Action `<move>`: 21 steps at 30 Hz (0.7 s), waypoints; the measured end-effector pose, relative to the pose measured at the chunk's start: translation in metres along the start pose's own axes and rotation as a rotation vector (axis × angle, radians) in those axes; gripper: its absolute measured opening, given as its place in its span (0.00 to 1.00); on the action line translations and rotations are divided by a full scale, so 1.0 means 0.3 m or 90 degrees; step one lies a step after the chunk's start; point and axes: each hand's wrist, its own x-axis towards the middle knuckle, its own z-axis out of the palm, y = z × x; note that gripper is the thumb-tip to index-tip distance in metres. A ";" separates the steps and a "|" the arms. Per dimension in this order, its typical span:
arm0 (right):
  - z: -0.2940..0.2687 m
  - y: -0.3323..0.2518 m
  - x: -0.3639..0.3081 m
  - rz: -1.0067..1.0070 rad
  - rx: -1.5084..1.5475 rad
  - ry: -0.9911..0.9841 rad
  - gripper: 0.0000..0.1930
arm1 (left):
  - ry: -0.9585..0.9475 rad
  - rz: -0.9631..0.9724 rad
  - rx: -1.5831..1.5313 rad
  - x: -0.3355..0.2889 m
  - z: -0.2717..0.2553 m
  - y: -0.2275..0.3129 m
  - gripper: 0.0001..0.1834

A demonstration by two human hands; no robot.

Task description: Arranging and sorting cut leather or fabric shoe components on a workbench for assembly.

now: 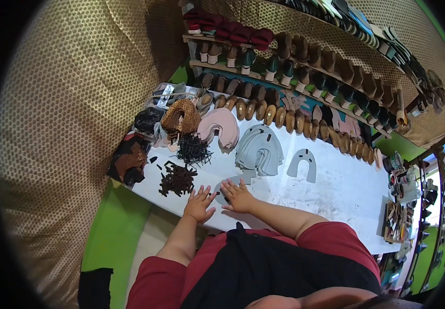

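My left hand [199, 205] lies at the table's near edge with its fingers spread. Close beside it, my right hand [238, 197] rests flat, fingers apart, at the edge of a grey flat piece [244, 178] that it partly covers. Small dark bits [217, 193] lie between the two hands; whether fingertips press on them is hard to make out. Just beyond my left hand is a heap of short dark brown strips [177, 179]. Further right lies one grey arch-shaped cut piece [303, 165] with small dark marks on it, beside a stack of similar grey arches [260, 152].
Behind the brown strips sit a tangle of thin black strips [192, 149], pink arch pieces [220, 126] and a leopard-print bundle [181, 117]. Wooden shoe lasts [271, 114] line the white table's [343, 190] far side. Shelves of heeled shoes [286, 72] stand behind; a tool box [395, 222] is at right.
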 end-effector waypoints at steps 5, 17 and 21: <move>0.075 -0.013 -0.057 -0.094 0.032 0.132 0.47 | 0.000 0.004 0.002 -0.001 0.015 -0.010 0.40; 0.068 -0.029 -0.047 -0.096 0.070 0.144 0.47 | -0.014 -0.035 0.000 0.019 0.009 -0.008 0.45; 0.056 -0.018 -0.019 -0.074 0.086 0.145 0.47 | -0.011 -0.035 -0.003 0.016 0.009 -0.009 0.46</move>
